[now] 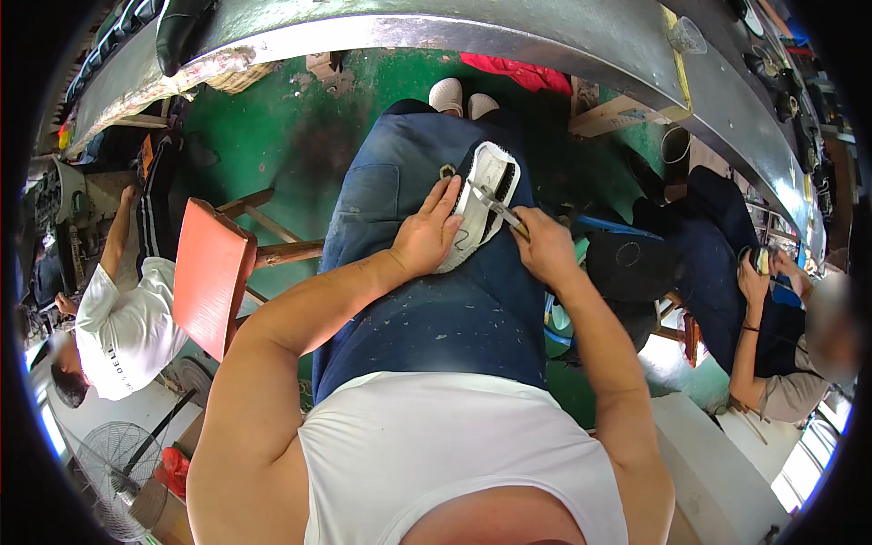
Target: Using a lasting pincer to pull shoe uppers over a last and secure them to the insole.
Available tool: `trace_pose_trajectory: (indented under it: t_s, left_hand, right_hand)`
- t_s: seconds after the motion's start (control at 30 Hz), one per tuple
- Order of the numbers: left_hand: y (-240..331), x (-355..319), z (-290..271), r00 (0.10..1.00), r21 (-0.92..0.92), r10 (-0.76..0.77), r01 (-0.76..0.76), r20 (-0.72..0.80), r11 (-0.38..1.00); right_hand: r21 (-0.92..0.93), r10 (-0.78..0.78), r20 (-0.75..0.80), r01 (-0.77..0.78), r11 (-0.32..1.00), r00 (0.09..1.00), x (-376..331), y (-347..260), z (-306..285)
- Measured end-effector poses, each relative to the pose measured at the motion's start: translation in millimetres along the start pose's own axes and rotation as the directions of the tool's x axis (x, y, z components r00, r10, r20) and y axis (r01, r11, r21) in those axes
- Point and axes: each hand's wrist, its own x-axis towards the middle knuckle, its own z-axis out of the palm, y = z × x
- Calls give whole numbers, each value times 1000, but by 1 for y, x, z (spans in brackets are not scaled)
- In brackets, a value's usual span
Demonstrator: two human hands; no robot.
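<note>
A shoe (495, 169) with a white underside and a black edge lies sole up across my lap, slanting from upper right to lower left. My left hand (427, 227) grips its left side, fingers stretched along the edge. In my right hand (546, 247) are metal pincers (495, 205), whose head rests against the middle of the underside. My palm hides the ends of their handles. A blue apron (427, 336), spotted with pale flecks, covers my legs beneath the shoe.
A long metal-edged bench (400, 32) curves across the front. On the left are a red-seated stool (213, 277), a person in a white shirt (132, 318) and a fan (118, 468). At right another person (772, 363) handles a small object.
</note>
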Motion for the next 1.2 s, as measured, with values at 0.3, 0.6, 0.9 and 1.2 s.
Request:
trace_pose_trajectory:
  t_s: [0.3, 0.6, 0.9, 1.2]
  left_hand:
    - [22, 18, -33, 933, 247, -49, -44, 358, 968]
    - [60, 36, -48, 808, 379, -218, -7, 547, 926]
    - [50, -12, -65, 832, -30, -407, 450, 378, 892]
    - [107, 49, -148, 980, -330, 183, -198, -76, 923]
  right_hand:
    - [107, 189, 404, -251, 962, 895, -6, -2, -43]
    - [43, 238, 204, -252, 967, 949, 6, -16, -11]
    - [331, 281, 176, -325, 886, 944, -30, -3, -4]
    - [734, 413, -108, -208, 647, 904, -69, 2, 34]
